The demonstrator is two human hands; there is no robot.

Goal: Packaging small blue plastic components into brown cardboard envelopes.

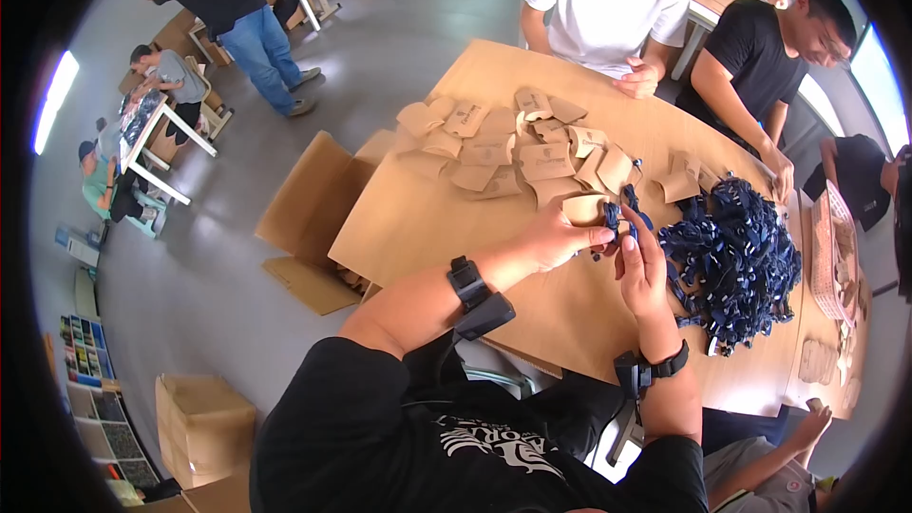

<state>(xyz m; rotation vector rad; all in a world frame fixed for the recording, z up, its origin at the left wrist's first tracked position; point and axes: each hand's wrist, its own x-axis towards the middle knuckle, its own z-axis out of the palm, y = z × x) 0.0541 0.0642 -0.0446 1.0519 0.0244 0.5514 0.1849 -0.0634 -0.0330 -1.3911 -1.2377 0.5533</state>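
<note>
Both hands work above the table, inboard of its near edge. Left hand: fingers curled and closed on a small kraft packet, thumb along the near side; the packet is held up off the tabletop. Right hand: partly open, fingers extended and a little bent, tips at a navy fabric bundle beside the packet's right end; how firmly it grips cannot be told, since the fingers hide the contact. The bundle lies between the two hands, touching or very close to the packet; whether any of it is inside cannot be made out. Supply: a spread of kraft packets lies toward the table's far left corner, some overlapping; a tangled navy heap sits toward the right edge, with a few loose packets at its far left side. A pink basket stands beyond the heap, to its right. An open carton is off the left edge. Step in hand, judged: fitting one bundle into one packet, at the alignment stage. Next move calls for: left hand steadying the packet without crushing its thin card, right hand gathering stray navy ends and feeding them in at the mouth. Likely snag: a loose end catching on the rim.
</note>
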